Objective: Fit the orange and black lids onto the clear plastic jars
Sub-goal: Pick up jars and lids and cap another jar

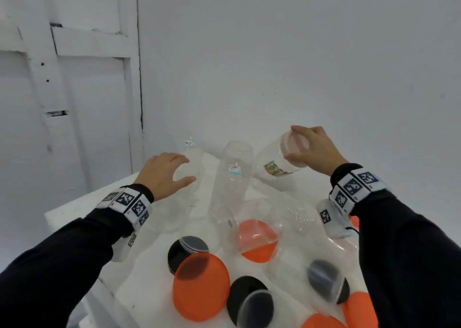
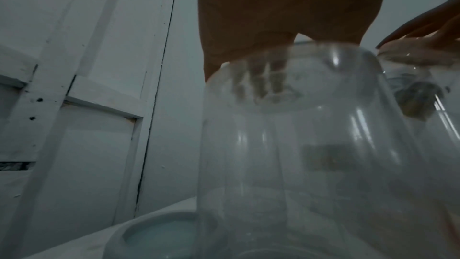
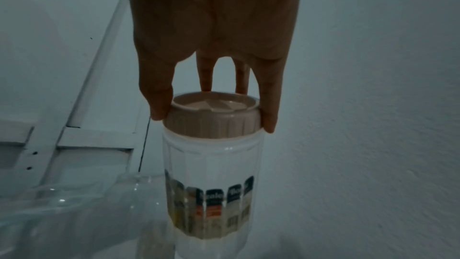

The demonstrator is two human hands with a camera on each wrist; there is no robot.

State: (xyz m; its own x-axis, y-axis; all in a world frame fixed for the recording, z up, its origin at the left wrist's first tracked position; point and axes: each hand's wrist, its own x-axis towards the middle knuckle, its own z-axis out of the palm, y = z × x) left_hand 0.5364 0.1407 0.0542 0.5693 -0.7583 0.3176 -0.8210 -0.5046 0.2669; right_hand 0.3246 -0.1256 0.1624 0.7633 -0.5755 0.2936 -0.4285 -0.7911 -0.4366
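Observation:
Clear plastic jars crowd a small white table (image 1: 74,209). My left hand (image 1: 185,169) reaches over the far-left clear jar (image 1: 192,158) (image 2: 298,125), fingers curved down its far side and thumb on the near side. My right hand (image 1: 296,143) holds a labelled clear jar (image 1: 273,168) (image 3: 211,164) tilted above the table, fingertips pinching its pale pink lid (image 3: 214,105). Loose orange lids (image 1: 200,286) and black lids (image 1: 187,250) lie at the near side among more jars. One orange lid (image 1: 259,253) lies partly beneath a clear jar.
A tall clear jar (image 1: 234,173) with a small sticker stands between my hands. More orange lids (image 1: 359,310) sit at the near right corner. White walls close in behind and to the left, and the table's left edge is near my left forearm.

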